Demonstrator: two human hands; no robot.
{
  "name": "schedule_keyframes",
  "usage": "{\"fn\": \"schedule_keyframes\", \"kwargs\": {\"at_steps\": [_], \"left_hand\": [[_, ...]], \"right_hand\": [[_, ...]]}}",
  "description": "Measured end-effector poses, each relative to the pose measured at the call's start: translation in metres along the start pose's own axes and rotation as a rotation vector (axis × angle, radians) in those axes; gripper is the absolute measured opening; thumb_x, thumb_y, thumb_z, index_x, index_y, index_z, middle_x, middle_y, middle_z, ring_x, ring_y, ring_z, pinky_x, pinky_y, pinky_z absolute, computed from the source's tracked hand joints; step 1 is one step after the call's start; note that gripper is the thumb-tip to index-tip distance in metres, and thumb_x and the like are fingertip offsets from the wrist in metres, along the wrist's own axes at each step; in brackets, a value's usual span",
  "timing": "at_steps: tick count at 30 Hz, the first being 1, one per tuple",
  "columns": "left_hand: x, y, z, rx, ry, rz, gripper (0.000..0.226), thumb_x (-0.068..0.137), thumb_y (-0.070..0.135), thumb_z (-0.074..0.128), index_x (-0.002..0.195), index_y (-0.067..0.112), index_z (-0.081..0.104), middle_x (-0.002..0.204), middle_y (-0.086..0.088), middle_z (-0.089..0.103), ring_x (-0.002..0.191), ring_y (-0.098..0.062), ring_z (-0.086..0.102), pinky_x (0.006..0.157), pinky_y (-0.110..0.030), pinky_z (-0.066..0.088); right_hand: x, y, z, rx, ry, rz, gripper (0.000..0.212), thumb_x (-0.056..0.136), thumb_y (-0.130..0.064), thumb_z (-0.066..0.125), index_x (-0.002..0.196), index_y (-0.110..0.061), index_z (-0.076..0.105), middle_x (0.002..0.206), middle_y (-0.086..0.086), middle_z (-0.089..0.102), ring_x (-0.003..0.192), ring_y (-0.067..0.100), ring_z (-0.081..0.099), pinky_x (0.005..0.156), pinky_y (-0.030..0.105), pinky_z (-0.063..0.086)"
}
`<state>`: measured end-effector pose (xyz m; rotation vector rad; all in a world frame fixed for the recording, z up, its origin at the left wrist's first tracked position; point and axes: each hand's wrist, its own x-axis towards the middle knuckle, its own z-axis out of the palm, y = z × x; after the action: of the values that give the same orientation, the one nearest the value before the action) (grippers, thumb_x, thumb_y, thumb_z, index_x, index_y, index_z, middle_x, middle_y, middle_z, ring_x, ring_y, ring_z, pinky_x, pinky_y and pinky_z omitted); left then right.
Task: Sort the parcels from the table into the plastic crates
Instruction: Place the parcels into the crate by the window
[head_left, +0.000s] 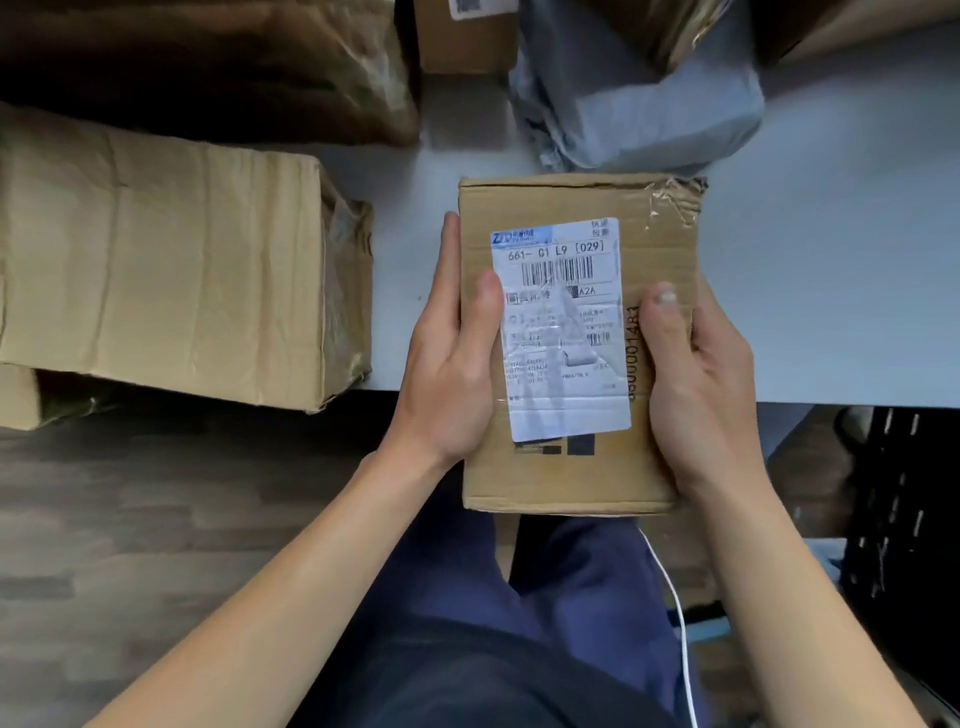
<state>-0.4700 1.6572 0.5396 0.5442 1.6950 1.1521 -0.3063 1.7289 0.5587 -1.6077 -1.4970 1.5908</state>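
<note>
Head view: creased brown parcel (576, 467), white label (563, 332).

Left hand (451, 364) and right hand (698, 384) clasp the parcel (574, 338) from either side, thumbs on top.

We were at a parcel sorting spot. We saw taped cartons (171, 270) and a grey mailer bag (639, 104) on a white table (831, 260).
</note>
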Motion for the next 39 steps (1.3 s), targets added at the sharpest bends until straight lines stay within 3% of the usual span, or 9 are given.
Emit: {"fn": "schedule_keyframes", "kwargs": {"at_steps": [4,9,20,28,39], "left_hand": [[0.003,-0.001,0.0,-0.046,-0.011,0.03,0.063,0.109,0.035,0.037,0.164,0.007,0.021,0.159,-0.003,0.048,0.149,-0.013,0.041,0.126,-0.046,0.03],[0.003,-0.003,0.001,-0.087,-0.008,0.047,0.062,0.109,0.03,0.037,0.163,0.002,0.023,0.16,-0.006,0.046,0.151,-0.017,0.04,0.126,-0.047,0.028],[0.005,-0.007,0.001,-0.092,-0.008,0.063,0.062,0.109,0.029,0.038,0.161,-0.001,0.023,0.161,-0.011,0.045,0.152,-0.022,0.038,0.126,-0.049,0.028],[0.013,-0.002,-0.001,-0.074,-0.015,0.063,0.065,0.108,0.034,0.04,0.162,0.002,0.023,0.161,-0.01,0.045,0.151,-0.021,0.039,0.125,-0.048,0.03],[0.02,-0.003,-0.002,-0.022,-0.005,0.067,0.062,0.109,0.035,0.042,0.161,0.004,0.029,0.158,-0.009,0.049,0.148,-0.02,0.044,0.123,-0.048,0.033]], "right_hand": [[0.002,0.003,0.0,0.006,0.009,-0.032,0.032,0.112,-0.026,0.044,0.131,-0.011,0.066,0.112,-0.02,0.073,0.107,-0.006,0.064,0.088,0.01,0.045],[0.001,0.003,0.002,0.017,-0.018,-0.03,0.017,0.112,-0.019,0.043,0.111,-0.016,0.059,0.086,-0.036,0.064,0.086,-0.016,0.057,0.079,0.004,0.04],[0.002,0.005,0.001,0.031,-0.015,-0.063,0.028,0.112,-0.022,0.043,0.124,-0.007,0.064,0.101,-0.029,0.069,0.099,-0.012,0.061,0.086,0.007,0.043],[0.008,-0.003,0.003,0.038,-0.009,-0.037,0.021,0.112,-0.021,0.044,0.113,-0.017,0.065,0.095,-0.031,0.069,0.093,-0.013,0.061,0.082,0.007,0.043],[0.013,-0.007,0.006,0.033,-0.009,-0.03,0.026,0.112,-0.021,0.046,0.127,-0.015,0.066,0.105,-0.027,0.073,0.103,-0.01,0.065,0.086,0.009,0.045]]}}
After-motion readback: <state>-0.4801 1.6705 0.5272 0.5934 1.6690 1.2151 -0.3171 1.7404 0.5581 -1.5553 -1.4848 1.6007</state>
